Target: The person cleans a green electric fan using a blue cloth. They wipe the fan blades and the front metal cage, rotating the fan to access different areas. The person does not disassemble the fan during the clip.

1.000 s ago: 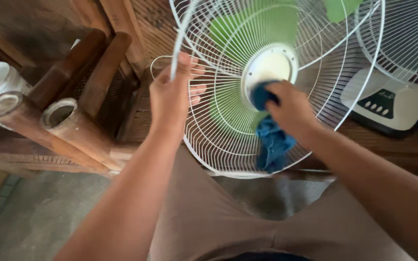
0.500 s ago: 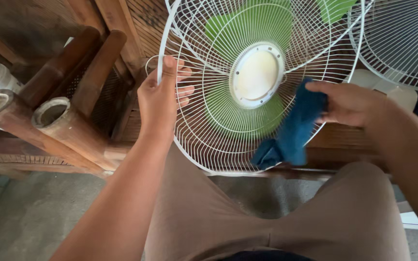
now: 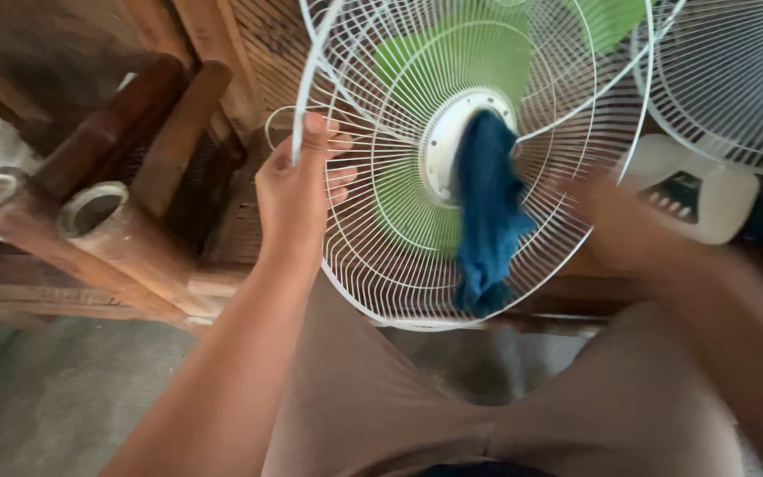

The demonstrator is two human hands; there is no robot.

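Work in hand: wiping a round white wire fan guard (image 3: 452, 177) with a dark blue cloth (image 3: 486, 212); the guard stands tilted in front of the person's knees, its lower rim near the edge of the wooden bench behind it.
Left hand: the left hand (image 3: 298, 190) is clamped on the guard's left rim, thumb up along the wire, fingers curled through the spokes.
Right hand: the right hand (image 3: 624, 225) sits to the right of the guard's hub, smeared by motion; I cannot tell whether it is closed or spread, nor whether it grips the cloth.
Cloth: it drapes over the white centre disc (image 3: 441, 146) of the guard and hangs down toward the lower rim.
Done: nothing can be judged finished; the wires look pale all over, and dirt, if any, is too fine to see.
Left: probably most of the spokes and the rim, since the cloth covers only the hub.
Behind the guard: green fan blades (image 3: 487, 53) show through the wires.
Right of the guard: a second white guard (image 3: 735, 79), cut off by the frame, and a white fan base with dark buttons (image 3: 691, 199).
Left of the guard: hollow brown wooden posts (image 3: 99, 208).
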